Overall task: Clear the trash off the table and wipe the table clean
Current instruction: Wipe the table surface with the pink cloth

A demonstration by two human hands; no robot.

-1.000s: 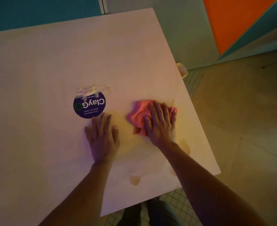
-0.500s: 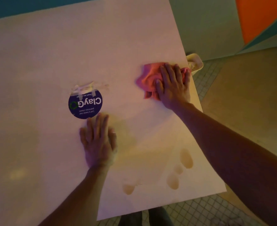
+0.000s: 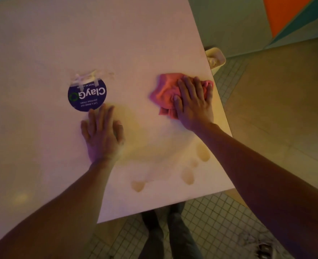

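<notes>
Wiping the counter [image 3: 42, 43]: the right hand [image 3: 194, 103], pressed flat on the bunched pink cloth [image 3: 165, 92], had drawn back from the far right edge toward the middle. The left hand [image 3: 103, 135] stayed open and flat beside the sticker [image 3: 87, 95], holding nothing. Yellowish stains [image 3: 187, 175] remained along the near edge, so wiping seemed unfinished; no trash was visible.
</notes>
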